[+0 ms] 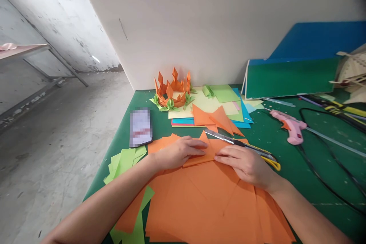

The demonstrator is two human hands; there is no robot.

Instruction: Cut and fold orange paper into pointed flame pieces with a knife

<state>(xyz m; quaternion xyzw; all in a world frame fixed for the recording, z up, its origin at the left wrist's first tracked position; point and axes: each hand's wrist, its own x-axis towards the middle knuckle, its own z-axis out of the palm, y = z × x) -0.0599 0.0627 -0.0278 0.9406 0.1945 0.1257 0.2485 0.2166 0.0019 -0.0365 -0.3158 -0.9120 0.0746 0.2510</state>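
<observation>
A folded piece of orange paper (pixel 210 150) with a pointed top lies on a stack of orange sheets (pixel 200 202), between my two hands. My left hand (pixel 183 151) rests over its left side, fingers stretched out and slightly apart. At the right lower edge, the fingers of my right hand (pixel 247 163) are pressed together on the paper, closed. Just behind my right hand lies a box cutter (pixel 240 143) with its blade out and a yellow-edged handle. Folded orange pieces (pixel 219 118) sit beyond it.
An orange and green paper crown (pixel 173 95) stands at the back. A phone (pixel 141 127) and green paper strips (pixel 126 162) lie left. Coloured sheets (pixel 183 112) are stacked behind. Rightward are a pink glue gun (pixel 290 126) with black cable and a green board (pixel 291 79).
</observation>
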